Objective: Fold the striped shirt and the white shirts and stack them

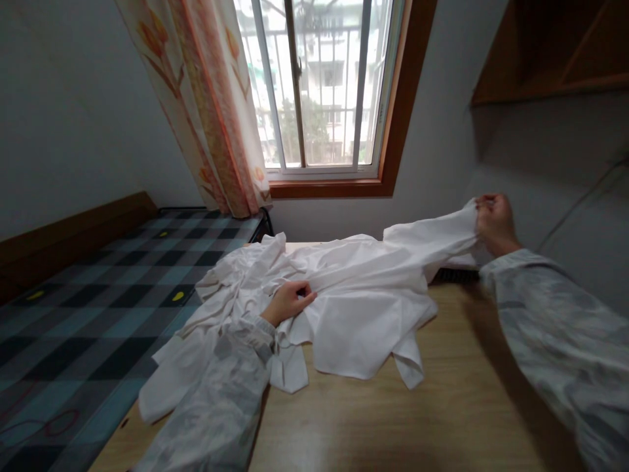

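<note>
A crumpled white garment, by its look a shirt (363, 321), spreads across the wooden table (393, 419). My left hand (289, 300) rests at the middle of it, thumb and fingers pinched on the fabric. Off to the right, my right hand (495, 219) is closed on another part of the shirt and holds it up above the table, so the cloth runs taut between both hands. Loose flaps hang toward me, one with a pointed, strap-like end. To the left the fabric lies bunched in folds, partly behind my left sleeve.
A bed with a checked cover (113, 288) stands on the left, close to the table. Behind are a patterned curtain (211, 118) and a window (324, 85). A dark slotted object (455, 275) lies under the raised cloth. A wooden shelf (555, 59) hangs upper right.
</note>
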A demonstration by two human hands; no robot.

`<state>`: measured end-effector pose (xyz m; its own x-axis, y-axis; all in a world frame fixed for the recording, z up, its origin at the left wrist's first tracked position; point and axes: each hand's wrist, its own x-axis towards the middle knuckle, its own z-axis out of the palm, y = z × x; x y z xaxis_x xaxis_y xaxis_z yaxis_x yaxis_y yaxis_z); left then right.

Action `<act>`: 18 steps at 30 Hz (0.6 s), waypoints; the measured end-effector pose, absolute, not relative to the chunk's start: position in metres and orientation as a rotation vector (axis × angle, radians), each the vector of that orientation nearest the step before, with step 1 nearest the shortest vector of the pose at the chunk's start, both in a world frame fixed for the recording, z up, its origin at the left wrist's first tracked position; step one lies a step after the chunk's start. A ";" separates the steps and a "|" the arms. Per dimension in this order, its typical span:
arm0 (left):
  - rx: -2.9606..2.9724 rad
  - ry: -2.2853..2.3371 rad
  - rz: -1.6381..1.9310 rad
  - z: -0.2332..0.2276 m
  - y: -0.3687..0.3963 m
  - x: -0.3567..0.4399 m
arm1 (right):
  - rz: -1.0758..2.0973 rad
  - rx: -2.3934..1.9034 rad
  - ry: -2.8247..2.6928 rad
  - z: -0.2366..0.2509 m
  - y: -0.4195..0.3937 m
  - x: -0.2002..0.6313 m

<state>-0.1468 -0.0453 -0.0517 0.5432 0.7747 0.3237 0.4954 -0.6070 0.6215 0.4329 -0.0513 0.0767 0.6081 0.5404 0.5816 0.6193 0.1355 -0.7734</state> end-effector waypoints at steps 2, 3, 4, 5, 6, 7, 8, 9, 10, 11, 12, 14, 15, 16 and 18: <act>2.312 1.040 0.813 -0.052 -0.046 -0.147 | -0.291 -1.637 -1.187 0.093 -0.067 0.434; 2.309 1.042 0.810 -0.051 -0.046 -0.146 | -0.408 -1.700 -1.244 0.099 -0.075 0.431; 2.308 1.041 0.808 -0.051 -0.047 -0.146 | -0.512 -1.760 -1.304 0.104 -0.081 0.428; 2.308 1.038 0.806 -0.050 -0.047 -0.146 | -0.612 -1.823 -1.346 0.108 -0.085 0.425; 2.309 1.034 0.806 -0.049 -0.048 -0.145 | -0.699 -1.889 -1.387 0.110 -0.087 0.421; 2.310 1.031 0.807 -0.049 -0.048 -0.145 | -0.757 -1.962 -1.448 0.110 -0.088 0.418; 2.310 1.030 0.810 -0.048 -0.048 -0.145 | -0.774 -2.052 -1.527 0.110 -0.087 0.416; 2.309 1.031 0.812 -0.048 -0.048 -0.145 | -0.731 -2.164 -1.628 0.107 -0.084 0.416; 2.310 1.031 0.813 -0.048 -0.047 -0.145 | -0.625 -2.288 -1.736 0.103 -0.080 0.417; 2.310 1.030 0.811 -0.048 -0.047 -0.145 | -0.470 -2.404 -1.841 0.098 -0.076 0.419; 2.312 1.028 0.810 -0.048 -0.047 -0.145 | -0.292 -2.505 -1.923 0.092 -0.072 0.422; 2.321 1.023 0.810 -0.049 -0.047 -0.146 | -0.053 -2.619 -1.982 0.077 -0.065 0.426; 2.331 1.021 0.810 -0.049 -0.048 -0.146 | -0.024 -2.628 -1.984 0.070 -0.062 0.426; 2.344 1.020 0.803 -0.049 -0.049 -0.146 | -0.047 -2.601 -1.978 0.063 -0.059 0.424; 2.381 1.028 0.770 -0.046 -0.052 -0.145 | -0.155 -2.465 -1.963 0.051 -0.053 0.412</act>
